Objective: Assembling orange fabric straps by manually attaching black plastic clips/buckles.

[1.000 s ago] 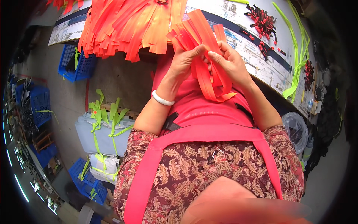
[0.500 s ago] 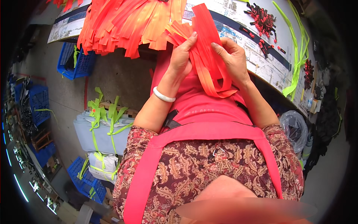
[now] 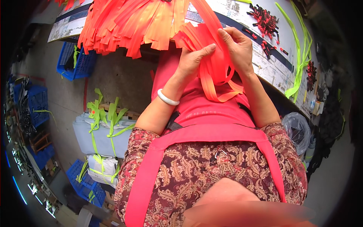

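A sheaf of flat orange-red fabric strips [image 3: 193, 36] is gripped in my left hand [image 3: 191, 62], its thumb pressed over them. My right hand [image 3: 241, 50], to the right of it, pinches a strip between thumb and bent fingers. That long strip [image 3: 207, 14] runs up onto the table. Looped lengths [image 3: 215, 89] hang below both hands over my red apron [image 3: 219, 115]. Left of my hands, a large pile of similar orange strips [image 3: 128, 26] drapes over the table's near edge. How many strips each hand holds is hidden by the fingers.
The table [image 3: 261, 68] bears a heap of small black-and-red pieces [image 3: 263, 20] and bright yellow-green strips [image 3: 298, 49] at right. Blue crates [image 3: 77, 62] stand on the floor at left, near grey bundles [image 3: 100, 132] tied with yellow-green strips. A clear plastic bag [image 3: 297, 130] is beside my right elbow.
My left hand has moved right and slightly down, closer to my right hand. My right hand has shifted slightly up. The upper strip now reaches farther up over the table, and the hanging loops have shifted.
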Demonstrator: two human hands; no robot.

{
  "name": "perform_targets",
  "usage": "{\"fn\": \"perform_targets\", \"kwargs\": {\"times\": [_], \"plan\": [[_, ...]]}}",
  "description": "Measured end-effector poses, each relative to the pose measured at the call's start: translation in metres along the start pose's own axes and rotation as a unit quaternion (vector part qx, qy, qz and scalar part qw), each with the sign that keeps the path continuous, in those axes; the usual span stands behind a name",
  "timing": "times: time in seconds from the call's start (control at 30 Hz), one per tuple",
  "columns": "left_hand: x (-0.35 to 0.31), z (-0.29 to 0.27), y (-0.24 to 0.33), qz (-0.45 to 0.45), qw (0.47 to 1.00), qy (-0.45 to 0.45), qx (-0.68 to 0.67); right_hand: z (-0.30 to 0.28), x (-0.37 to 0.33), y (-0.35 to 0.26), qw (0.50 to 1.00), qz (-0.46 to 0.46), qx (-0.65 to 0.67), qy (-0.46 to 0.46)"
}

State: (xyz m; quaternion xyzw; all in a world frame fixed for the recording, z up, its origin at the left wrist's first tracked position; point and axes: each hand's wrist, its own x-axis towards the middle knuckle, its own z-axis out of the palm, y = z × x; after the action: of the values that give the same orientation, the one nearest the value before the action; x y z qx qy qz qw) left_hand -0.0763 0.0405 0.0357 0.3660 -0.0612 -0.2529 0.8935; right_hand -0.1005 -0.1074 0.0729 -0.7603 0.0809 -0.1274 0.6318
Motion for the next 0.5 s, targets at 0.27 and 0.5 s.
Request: {"fn": "perform_targets", "kwargs": {"times": [0.27, 0.5], "plan": [[0.007, -0.021, -0.005, -0.094, 0.983, 0.040, -0.152, -0.008, -0.034, -0.021, 0.990, 0.074, -0.111, -0.047], [0.002, -0.005, -0.002, -0.001, 0.997, -0.058, 0.045, -0.005, -0.045, 0.003, 0.985, -0.020, -0.168, -0.041]]}}
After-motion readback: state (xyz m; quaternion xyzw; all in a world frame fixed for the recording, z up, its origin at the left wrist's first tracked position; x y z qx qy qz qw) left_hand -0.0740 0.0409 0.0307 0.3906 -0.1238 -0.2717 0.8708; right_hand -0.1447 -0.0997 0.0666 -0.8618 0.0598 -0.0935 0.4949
